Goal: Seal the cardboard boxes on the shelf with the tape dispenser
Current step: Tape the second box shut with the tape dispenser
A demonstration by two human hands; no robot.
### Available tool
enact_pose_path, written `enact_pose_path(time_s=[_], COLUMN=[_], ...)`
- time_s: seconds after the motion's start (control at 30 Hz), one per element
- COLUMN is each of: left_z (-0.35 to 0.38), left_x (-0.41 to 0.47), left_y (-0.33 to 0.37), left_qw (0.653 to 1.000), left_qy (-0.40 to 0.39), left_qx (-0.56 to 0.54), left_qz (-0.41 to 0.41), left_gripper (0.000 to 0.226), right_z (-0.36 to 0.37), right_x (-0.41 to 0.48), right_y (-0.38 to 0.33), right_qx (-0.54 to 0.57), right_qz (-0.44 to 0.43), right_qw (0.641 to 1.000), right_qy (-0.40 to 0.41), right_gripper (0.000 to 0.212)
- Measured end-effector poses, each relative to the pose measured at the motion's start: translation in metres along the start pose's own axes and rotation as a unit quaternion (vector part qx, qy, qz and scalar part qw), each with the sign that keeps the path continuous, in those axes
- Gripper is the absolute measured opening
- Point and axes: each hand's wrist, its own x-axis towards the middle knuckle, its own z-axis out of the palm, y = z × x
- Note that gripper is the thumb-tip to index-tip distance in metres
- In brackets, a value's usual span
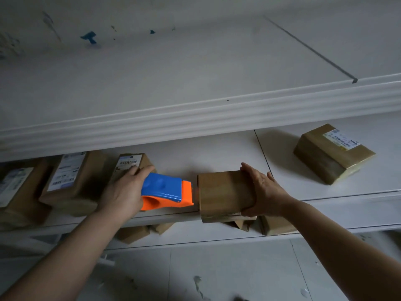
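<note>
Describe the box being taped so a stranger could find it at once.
Look at the middle shelf, at its front edge. The box sits between the hands, beside the blue and orange tape dispenser. Unlike its neighbours, it shows no shipping label.

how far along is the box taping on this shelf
Looks done: the box at far right is glossy with tape and labelled. In hand: the left hand holds the tape dispenser with its orange end at the left edge of the plain box, which the right hand steadies. Left: that box; the labelled boxes on the left are too dim to judge.
</note>
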Motion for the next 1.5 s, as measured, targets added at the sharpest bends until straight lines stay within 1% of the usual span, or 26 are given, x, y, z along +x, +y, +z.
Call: enact_pose_path(time_s=[0.13,0.17,0.23,0.3,0.37,0.43,0.53,0.63,0.73,0.8,0.9,0.93,1.0,1.03,1.1,1.17,1.2,1.23,1.3,1.33,1.4,1.43,1.5], left_z=[0.012,0.013,0.012,0.010,0.008,0.008,0.011,0.014,0.015,0.016,0.020,0.021,0.022,0.021,0.017,0.009,0.003,-0.004,-0.020,-0.026,-0.033,-0.034,-0.034], left_x=[-0.002,-0.002,0.000,0.001,0.001,0.000,-0.001,-0.003,-0.004,-0.004,-0.006,-0.006,-0.008,-0.009,-0.013,-0.020,-0.023,-0.025,-0.026,-0.024,-0.018,-0.016,-0.014], left_y=[0.011,0.012,0.012,0.014,0.016,0.018,0.017,0.018,0.017,0.015,0.014,0.013,0.011,0.011,0.011,0.012,0.014,0.018,0.030,0.038,0.057,0.067,0.085], left_qw=[1.000,1.000,0.999,0.999,0.999,0.999,1.000,0.999,0.999,0.999,0.999,0.999,0.999,0.998,0.994,0.985,0.979,0.972,0.961,0.960,0.963,0.968,0.977], left_qy=[0.017,0.020,0.024,0.025,0.027,0.029,0.030,0.036,0.036,0.037,0.038,0.038,0.037,0.037,0.044,0.071,0.092,0.113,0.147,0.157,0.159,0.152,0.136], left_qx=[0.017,0.021,0.020,0.017,0.021,0.017,0.000,-0.007,-0.008,-0.009,-0.018,-0.023,-0.035,-0.048,-0.098,-0.158,-0.184,-0.207,-0.230,-0.226,-0.199,-0.178,-0.139], left_qz=[0.008,0.009,0.010,0.012,0.013,0.010,0.009,0.003,0.004,0.007,0.005,0.007,0.009,0.010,0.006,0.006,0.010,0.017,0.041,0.057,0.087,0.094,0.090], left_gripper=[0.073,0.074,0.074,0.074,0.074,0.074,0.073,0.073,0.073,0.073,0.074,0.075,0.076,0.076,0.075,0.073,0.073,0.072,0.072,0.072,0.075,0.077,0.077], right_z=[0.000,-0.003,-0.007,0.002,0.016,0.022,0.029,0.039,0.045,0.049,0.046,0.042,0.033,0.029,0.020,0.004,-0.006,-0.015,-0.025,-0.024,-0.020,-0.019,-0.023], right_x=[-0.003,-0.004,-0.005,-0.004,-0.002,0.000,0.003,0.003,0.001,-0.001,0.004,0.009,0.020,0.025,0.032,0.030,0.026,0.021,0.010,0.003,-0.007,-0.011,-0.013], right_y=[-0.004,-0.009,-0.025,-0.037,-0.039,-0.038,-0.047,-0.055,-0.061,-0.064,-0.070,-0.072,-0.081,-0.088,-0.096,-0.092,-0.087,-0.082,-0.067,-0.058,-0.044,-0.039,-0.035], right_qx=[-0.019,-0.039,-0.133,-0.236,-0.285,-0.303,-0.301,-0.321,-0.321,-0.323,-0.294,-0.285,-0.272,-0.276,-0.264,-0.196,-0.131,-0.042,0.127,0.177,0.218,0.211,0.159], right_qz=[0.000,0.001,-0.014,-0.074,-0.135,-0.150,-0.172,-0.175,-0.189,-0.196,-0.186,-0.170,-0.107,-0.085,-0.068,-0.061,-0.061,-0.067,-0.069,-0.059,-0.034,-0.030,-0.046], right_qw=[1.000,0.999,0.990,0.969,0.949,0.941,0.938,0.930,0.928,0.926,0.938,0.943,0.956,0.956,0.960,0.978,0.989,0.997,0.989,0.983,0.975,0.977,0.986], right_qy=[-0.003,-0.012,-0.036,-0.024,-0.010,-0.017,-0.005,-0.011,0.002,0.006,0.003,-0.001,-0.037,-0.054,-0.064,-0.031,-0.014,-0.004,-0.004,-0.003,-0.002,0.000,0.006], right_gripper=[0.132,0.131,0.132,0.135,0.137,0.136,0.130,0.127,0.117,0.115,0.114,0.115,0.120,0.122,0.123,0.126,0.128,0.131,0.136,0.136,0.134,0.133,0.139])
